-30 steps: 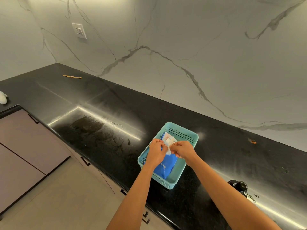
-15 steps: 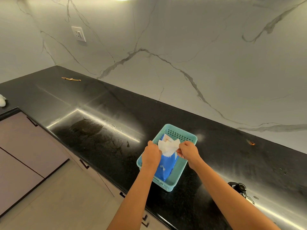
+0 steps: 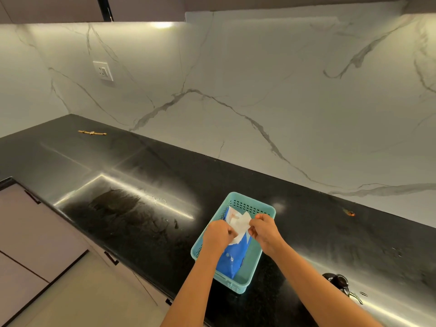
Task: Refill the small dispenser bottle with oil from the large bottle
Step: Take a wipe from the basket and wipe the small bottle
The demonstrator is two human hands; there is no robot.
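Observation:
A teal plastic basket point(image 3: 253, 204) sits on the black countertop point(image 3: 146, 175) near its front edge. Inside it lies a blue tissue pack point(image 3: 232, 260). Both hands are over the basket and pinch a white tissue point(image 3: 239, 224) that sticks up from the pack: my left hand point(image 3: 218, 233) holds its left edge, my right hand point(image 3: 263, 228) its right edge. A dark dispenser top point(image 3: 337, 280) with a metal spout shows at the lower right on the counter; its body is not visible. No large oil bottle is in view.
A marble backsplash with a white wall socket point(image 3: 103, 70) rises behind the counter. A small gold-coloured object point(image 3: 92, 132) lies far left on the counter, and a small orange speck point(image 3: 349, 213) at the right. Cabinet fronts point(image 3: 35, 232) lie below left.
The tissue has come further out of the blue pack and is spread between both hands. The head camera has tilted up, showing the upper cabinets.

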